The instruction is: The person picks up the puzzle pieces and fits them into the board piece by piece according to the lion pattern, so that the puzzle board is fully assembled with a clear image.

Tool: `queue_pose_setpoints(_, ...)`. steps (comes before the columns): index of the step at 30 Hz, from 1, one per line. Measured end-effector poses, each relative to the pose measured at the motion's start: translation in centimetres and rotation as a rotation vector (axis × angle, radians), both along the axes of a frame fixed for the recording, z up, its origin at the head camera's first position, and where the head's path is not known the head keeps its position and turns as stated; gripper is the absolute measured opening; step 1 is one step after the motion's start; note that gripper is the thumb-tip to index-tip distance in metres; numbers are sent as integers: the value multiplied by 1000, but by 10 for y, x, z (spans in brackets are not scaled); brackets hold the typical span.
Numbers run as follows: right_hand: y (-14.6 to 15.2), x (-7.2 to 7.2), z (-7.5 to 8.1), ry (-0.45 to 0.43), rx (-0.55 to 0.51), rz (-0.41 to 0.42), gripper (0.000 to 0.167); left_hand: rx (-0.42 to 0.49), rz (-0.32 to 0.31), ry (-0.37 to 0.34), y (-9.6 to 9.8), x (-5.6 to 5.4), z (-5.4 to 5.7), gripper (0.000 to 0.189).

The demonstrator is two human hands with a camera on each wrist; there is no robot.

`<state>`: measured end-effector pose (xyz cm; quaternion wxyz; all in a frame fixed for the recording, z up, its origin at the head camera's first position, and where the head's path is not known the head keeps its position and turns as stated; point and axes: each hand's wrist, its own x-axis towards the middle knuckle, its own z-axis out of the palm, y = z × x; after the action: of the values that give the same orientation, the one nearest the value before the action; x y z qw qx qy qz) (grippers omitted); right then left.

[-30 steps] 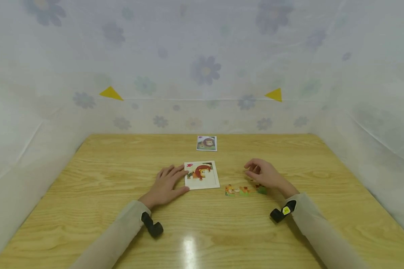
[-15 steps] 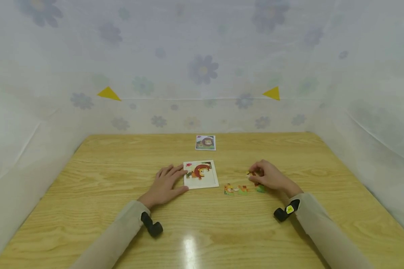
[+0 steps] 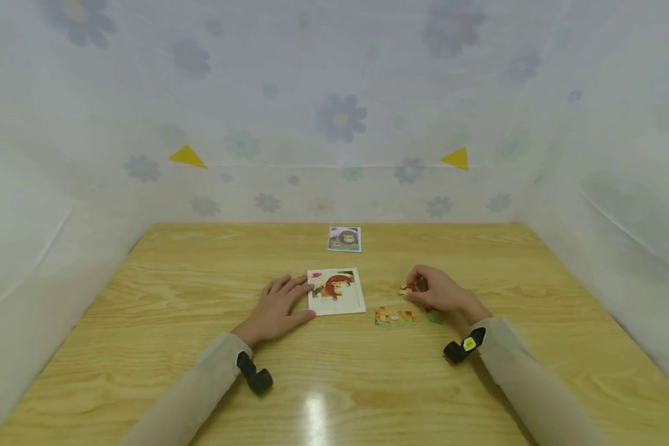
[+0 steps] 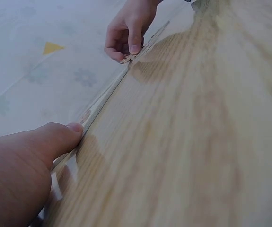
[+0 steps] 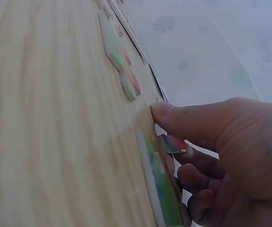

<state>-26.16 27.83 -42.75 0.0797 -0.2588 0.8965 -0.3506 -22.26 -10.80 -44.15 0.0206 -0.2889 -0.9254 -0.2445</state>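
The left hand [image 3: 276, 313], fingers spread, touched one square white puzzle board [image 3: 345, 305]. The right hand [image 3: 445, 292] pinched one multicoloured jigsaw piece [image 3: 404, 290], partly hidden.

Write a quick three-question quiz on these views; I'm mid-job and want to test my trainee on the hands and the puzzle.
1. True or false: the left hand touches the puzzle board.

2. Multiple choice: what does the right hand pinch?
A) A pencil
B) A puzzle piece
C) A pair of scissors

3. Short answer: which lies farther from both hands, the puzzle board or the small picture card?

Key:
1. True.
2. B.
3. The small picture card.
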Motion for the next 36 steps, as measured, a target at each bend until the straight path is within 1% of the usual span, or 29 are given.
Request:
queue_pose_setpoints(4, -6, -5, -2, 32, -15, 22, 16, -12, 4, 4, 0, 0, -1, 60)
queue_pose_setpoints(8, -13, -9, -3, 61, -17, 13, 11, -24, 8, 14, 1, -2, -2, 60)
queue_pose_setpoints(14, -30, -12, 2, 90, -27, -10, 24, -20, 1, 17, 1, -2, -1, 60)
queue_pose_setpoints(18, -46, -16, 5, 80, -53, 7, 20, -25, 4, 29, 1, -2, -2, 60)
queue_pose_setpoints(23, -66, -20, 6, 65, -58, 40, 21, -22, 5, 7, 1, 0, 0, 60)
queue_pose_setpoints(29, -87, -18, 6, 20, -55, 74, 23, -18, -2, -4, 2, 1, 1, 60)
queue_pose_setpoints(31, -93, -17, 6, -9, -66, 77, 20, -21, -3, -3, 2, 2, 2, 60)
queue_pose_setpoints(36, -109, -18, 6, -19, -72, 87, 11, -17, 12, 5, 1, 2, 4, 60)
